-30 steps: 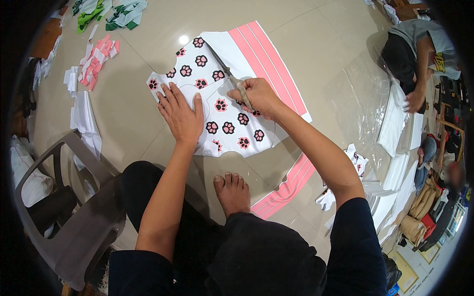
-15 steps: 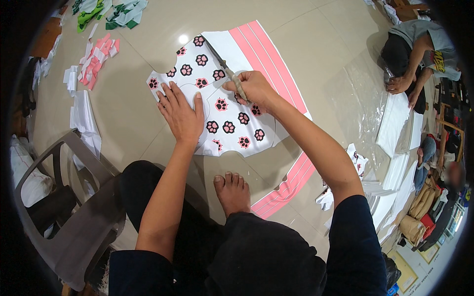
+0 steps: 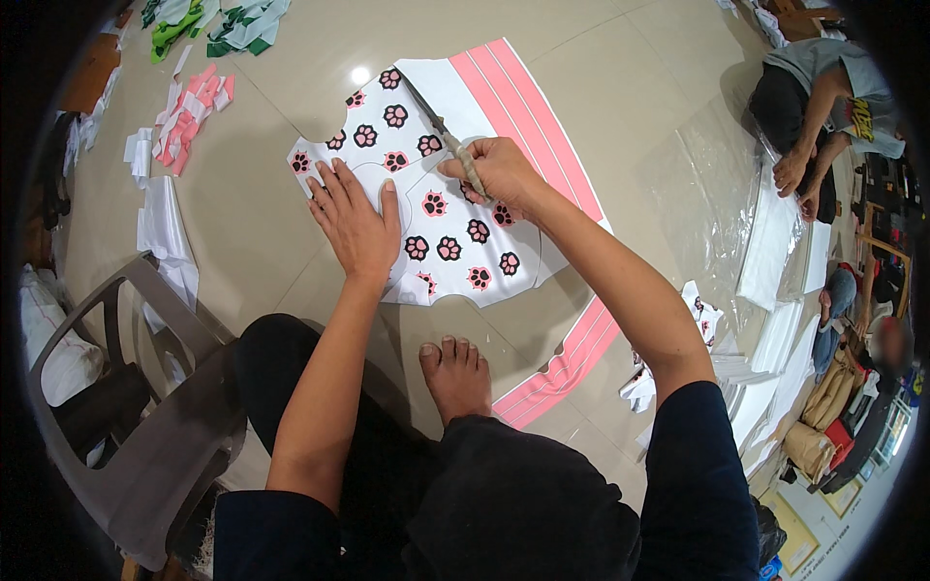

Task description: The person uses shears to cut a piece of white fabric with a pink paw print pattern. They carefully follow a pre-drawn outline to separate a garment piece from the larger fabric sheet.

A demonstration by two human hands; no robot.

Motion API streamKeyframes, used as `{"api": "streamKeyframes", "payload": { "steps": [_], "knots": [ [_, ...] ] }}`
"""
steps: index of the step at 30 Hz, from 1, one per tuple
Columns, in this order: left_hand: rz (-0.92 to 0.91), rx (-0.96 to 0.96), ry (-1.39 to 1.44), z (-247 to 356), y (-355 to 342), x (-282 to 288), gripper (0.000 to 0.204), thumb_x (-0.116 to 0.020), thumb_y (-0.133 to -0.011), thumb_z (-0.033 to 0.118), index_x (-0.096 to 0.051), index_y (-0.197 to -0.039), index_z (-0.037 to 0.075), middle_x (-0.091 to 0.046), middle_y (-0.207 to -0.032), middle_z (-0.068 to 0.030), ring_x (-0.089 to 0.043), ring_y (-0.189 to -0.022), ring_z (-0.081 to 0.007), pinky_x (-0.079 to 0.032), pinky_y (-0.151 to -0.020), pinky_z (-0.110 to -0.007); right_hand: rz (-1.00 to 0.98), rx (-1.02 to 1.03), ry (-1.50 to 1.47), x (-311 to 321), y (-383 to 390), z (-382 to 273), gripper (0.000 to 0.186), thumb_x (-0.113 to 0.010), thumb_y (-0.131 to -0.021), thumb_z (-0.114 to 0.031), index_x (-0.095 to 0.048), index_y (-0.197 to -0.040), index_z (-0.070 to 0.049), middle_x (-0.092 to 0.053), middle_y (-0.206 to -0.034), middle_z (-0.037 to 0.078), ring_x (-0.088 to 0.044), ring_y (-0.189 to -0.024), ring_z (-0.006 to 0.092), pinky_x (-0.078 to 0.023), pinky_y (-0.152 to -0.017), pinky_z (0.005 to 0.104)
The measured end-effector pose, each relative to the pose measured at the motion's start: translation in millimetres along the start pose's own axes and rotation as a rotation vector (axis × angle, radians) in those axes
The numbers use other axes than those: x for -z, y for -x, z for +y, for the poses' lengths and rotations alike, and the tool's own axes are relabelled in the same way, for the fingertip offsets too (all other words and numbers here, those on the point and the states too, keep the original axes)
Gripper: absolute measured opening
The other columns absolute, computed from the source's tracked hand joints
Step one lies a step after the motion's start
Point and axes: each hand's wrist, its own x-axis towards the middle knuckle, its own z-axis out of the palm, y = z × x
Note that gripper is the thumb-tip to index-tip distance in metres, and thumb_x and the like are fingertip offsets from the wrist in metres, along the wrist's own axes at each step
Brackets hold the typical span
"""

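Left hand [image 3: 360, 229], fingers slightly spread, is lying on paw-print fabric [image 3: 453, 225]; right hand [image 3: 504, 180], fingers curled, is gripping scissors [image 3: 449, 139] pointing toward eleven o'clock.

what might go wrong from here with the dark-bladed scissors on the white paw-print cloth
The right hand holds the dark-bladed scissors with greyish-beige handles over the white cloth printed with pink and black paws; a slip might nick the printed area. The left hand lies flat toward one side, so the far side could shift. The bare foot is close to the cloth's near edge; dropped scissors might hit it.
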Motion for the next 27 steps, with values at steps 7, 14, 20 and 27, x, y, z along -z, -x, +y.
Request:
{"api": "streamKeyframes", "payload": {
  "steps": [7, 14, 20, 27],
  "knots": [
    [0.008, -0.004, 0.001, 1, 0, -2, 0.088, -0.052, -0.113, 0.052, -0.026, -0.172, -0.008, -0.022, -0.180, -0.0339, -0.018, -0.167, -0.0550, -0.012, -0.136, -0.064, -0.002, 0.004, 0.009, 2, -2, 2, 0.030, -0.093, -0.085, -0.018, -0.069, -0.087, 0.000, -0.065, -0.068, 0.005, -0.059, -0.052, 0.0117, -0.044, -0.047, 0.0288],
    [0.007, 0.002, -0.003, 0, 0, 0, 0.088, -0.052, -0.113, 0.053, -0.027, -0.173, -0.007, -0.022, -0.180, -0.0337, -0.018, -0.167, -0.0550, -0.012, -0.136, -0.064, -0.007, -0.006, 0.011, -4, -3, -9, 0.032, -0.094, -0.087, -0.018, -0.069, -0.086, 0.000, -0.062, -0.066, 0.004, -0.056, -0.049, 0.0124, -0.041, -0.046, 0.0294],
    [0.003, 0.001, -0.004, 0, 0, -1, 0.088, -0.053, -0.113, 0.052, -0.027, -0.173, -0.007, -0.022, -0.180, -0.0335, -0.018, -0.167, -0.0549, -0.012, -0.135, -0.065, -0.022, 0.004, -0.025, -5, -7, -12, 0.035, -0.096, -0.087, -0.021, -0.069, -0.090, 0.001, -0.062, -0.066, 0.004, -0.055, -0.048, 0.0123, -0.041, -0.045, 0.0299],
    [0.018, -0.010, 0.002, -1, 0, 0, 0.088, -0.053, -0.113, 0.051, -0.028, -0.172, -0.009, -0.023, -0.179, -0.0351, -0.019, -0.165, -0.0569, -0.014, -0.134, -0.066, -0.017, 0.010, 0.007, -4, -11, -13, 0.035, -0.097, -0.088, -0.020, -0.069, -0.091, 0.002, -0.065, -0.068, 0.005, -0.058, -0.049, 0.0118, -0.043, -0.044, 0.0291]
  ]
}}
